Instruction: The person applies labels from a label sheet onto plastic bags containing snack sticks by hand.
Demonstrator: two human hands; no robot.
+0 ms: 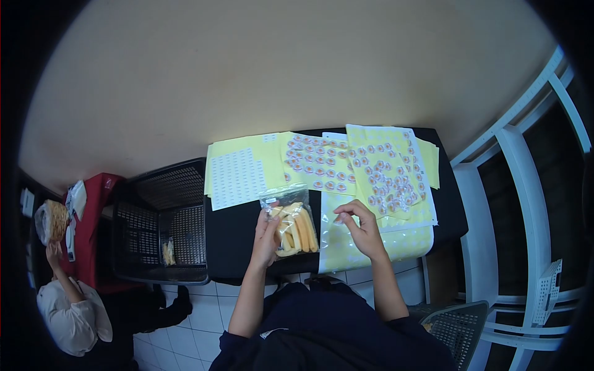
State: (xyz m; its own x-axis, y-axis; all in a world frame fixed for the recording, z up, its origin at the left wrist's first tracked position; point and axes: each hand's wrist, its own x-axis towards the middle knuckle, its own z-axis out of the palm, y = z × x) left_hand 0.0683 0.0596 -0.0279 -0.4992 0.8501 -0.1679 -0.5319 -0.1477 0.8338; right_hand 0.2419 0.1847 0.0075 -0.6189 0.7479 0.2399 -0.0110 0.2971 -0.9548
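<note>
My left hand (266, 238) grips a clear plastic bag (293, 226) by its left side. Pale yellow stick-shaped snacks fill the bag, and a small white label shows near its top. To the right of the bag, my right hand (363, 229) pinches a small pale piece that looks like a sticker (338, 219), over the yellow sheets. Beyond both hands lie yellow sheets of round stickers (388, 179) with orange centres, some overlapping. A yellow sheet with rows of small white labels (238, 176) lies at the left.
A black table (232, 241) carries the sheets. On its left stands a black plastic crate (158, 216) with one small snack bag (168, 252) inside. Farther left, a person (77, 312) reaches to a basket (52, 221) by a red-covered table. A grey crate (458, 331) stands at lower right.
</note>
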